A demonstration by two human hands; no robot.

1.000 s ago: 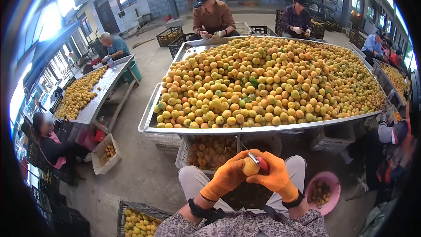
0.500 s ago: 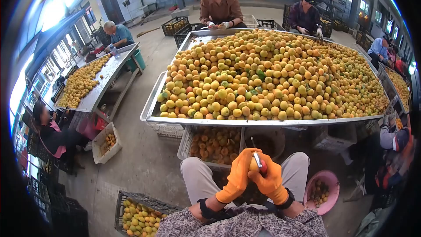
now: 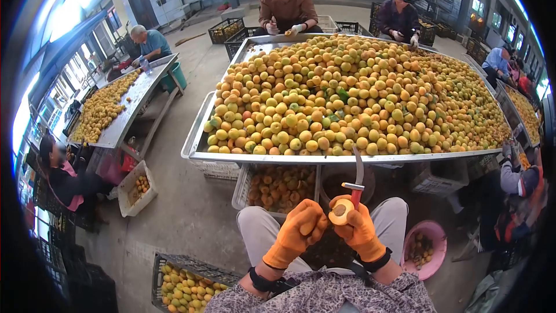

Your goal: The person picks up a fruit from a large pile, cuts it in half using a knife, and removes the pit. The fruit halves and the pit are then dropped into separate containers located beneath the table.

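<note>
Both my hands wear orange gloves and are held over my lap, a little apart. In my right hand [image 3: 359,233] are a curved-blade knife [image 3: 359,169] with a red handle, its blade pointing up, and a cut apricot half [image 3: 338,213]. The half's cut face shows toward me, with a brown pit or hollow in the middle. My left hand [image 3: 297,229] is closed beside it, fingers curled inward; what it holds is hidden. In front stands a metal-edged table [image 3: 260,158] heaped with whole apricots [image 3: 324,104].
Under the table sits a white crate [image 3: 241,188] of apricot halves. A pink basin [image 3: 438,249] with dark scraps is at my right, a black crate [image 3: 191,261] of apricots at my left. Co-workers sit behind the table [image 3: 289,6] and at both sides.
My hands have moved apart from being pressed together around the fruit. The apricot is now split, one half showing in my right hand, and the knife blade has swung upright.
</note>
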